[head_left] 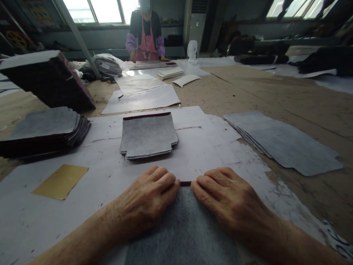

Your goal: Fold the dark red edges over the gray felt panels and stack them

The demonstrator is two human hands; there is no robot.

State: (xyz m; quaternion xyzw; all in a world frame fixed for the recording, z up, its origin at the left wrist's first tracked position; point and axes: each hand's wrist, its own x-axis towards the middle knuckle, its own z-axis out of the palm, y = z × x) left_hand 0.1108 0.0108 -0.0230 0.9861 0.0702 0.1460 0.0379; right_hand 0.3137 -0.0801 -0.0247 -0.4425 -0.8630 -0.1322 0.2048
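Observation:
A grey felt-like sheet (184, 228) lies flat in front of me, its far edge folded into a narrow dark maroon strip. My left hand (147, 197) is closed, thumb and curled fingers on the left part of that folded edge. On the right part of the same edge my right hand (227, 197) is closed in the same way. A short stretch of the strip shows between the two thumbs; the hands cover the rest. Just beyond them sits a small stack of grey sheets (149, 134) with notched corners, the top one with a dark folded far edge.
A thick stack of grey sheets (46, 125) stands at left, below a tilted dark block (52, 79). Nearby lies a yellow card (62, 181). More grey sheets (281, 141) spread at right. Across the table, a person in a pink apron (148, 42) works near a white fan (192, 51).

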